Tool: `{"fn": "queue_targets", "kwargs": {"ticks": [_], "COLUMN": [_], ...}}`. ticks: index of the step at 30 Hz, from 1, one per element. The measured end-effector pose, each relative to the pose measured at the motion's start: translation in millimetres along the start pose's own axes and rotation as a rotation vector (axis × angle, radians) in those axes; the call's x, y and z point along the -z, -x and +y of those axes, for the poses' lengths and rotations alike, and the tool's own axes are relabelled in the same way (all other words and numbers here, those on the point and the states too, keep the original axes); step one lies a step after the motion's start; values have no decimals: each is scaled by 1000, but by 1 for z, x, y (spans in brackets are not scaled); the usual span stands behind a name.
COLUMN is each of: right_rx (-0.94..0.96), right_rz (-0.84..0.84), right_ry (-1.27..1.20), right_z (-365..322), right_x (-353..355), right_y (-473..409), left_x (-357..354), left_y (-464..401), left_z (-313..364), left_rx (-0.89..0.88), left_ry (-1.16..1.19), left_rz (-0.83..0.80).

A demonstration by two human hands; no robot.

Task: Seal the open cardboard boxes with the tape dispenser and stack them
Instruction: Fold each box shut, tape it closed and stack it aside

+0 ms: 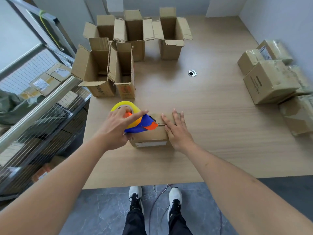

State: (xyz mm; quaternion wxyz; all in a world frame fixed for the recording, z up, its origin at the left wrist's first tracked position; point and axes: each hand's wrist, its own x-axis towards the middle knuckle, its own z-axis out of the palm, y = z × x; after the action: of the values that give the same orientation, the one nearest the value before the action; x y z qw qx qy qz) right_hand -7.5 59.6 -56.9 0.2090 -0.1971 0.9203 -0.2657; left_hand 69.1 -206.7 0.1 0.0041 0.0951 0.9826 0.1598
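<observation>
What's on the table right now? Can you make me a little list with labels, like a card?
left hand: left hand holds the tape dispenser
right hand: right hand lies flat on the small box
small box: flaps closed, near the table edge
tape roll: yellow roll on the dispenser
open boxes: five open boxes standing at the far left
sealed boxes: taped boxes piled at the right
table: wooden table with a cable hole
</observation>
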Motion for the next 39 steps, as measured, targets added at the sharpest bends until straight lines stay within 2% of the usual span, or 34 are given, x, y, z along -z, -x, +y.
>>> {"fn": "queue_targets", "kwargs": {"ticks": [3,5,8,11,14,17,19,24,27,35,39], "right_rx": [18,46,38,32,159,251,270,217,166,90,71], "right_rz": [-53,-62,-61,20,109,67,15,-7,10,67,135], "right_ry": [-20,25,41,-49,-111,-235,-215,-253,-241,-206,-247], "right_z": [6,8,9,11,9,1,-6,-13,-17,-21,-19], "right_x": [12,17,24,33,42,50,52,50,48,47,42], "right_y": [-5,-7,-12,-13,-10,-11,-14,-22,-23,-24,-12], "left_x": [-8,-15,-20,-20,-20,-20,-19,-19,-18,-23,-26], "left_y": [-16,-19,-21,-21,-21,-21,-21,-20,-17,-9,-5], "left_z": [13,19,22,23,24,25,26,28,29,52,46], "left_rx": [-47,-30,-14,3,4,3,14,33,25,67,52], "left_ry": [-90,-131,-161,-181,-213,-223,-236,-244,-233,-265,-271], "left_rz": [-152,-192,-194,-202,-200,-198,-208,-229,-209,1,7]}}
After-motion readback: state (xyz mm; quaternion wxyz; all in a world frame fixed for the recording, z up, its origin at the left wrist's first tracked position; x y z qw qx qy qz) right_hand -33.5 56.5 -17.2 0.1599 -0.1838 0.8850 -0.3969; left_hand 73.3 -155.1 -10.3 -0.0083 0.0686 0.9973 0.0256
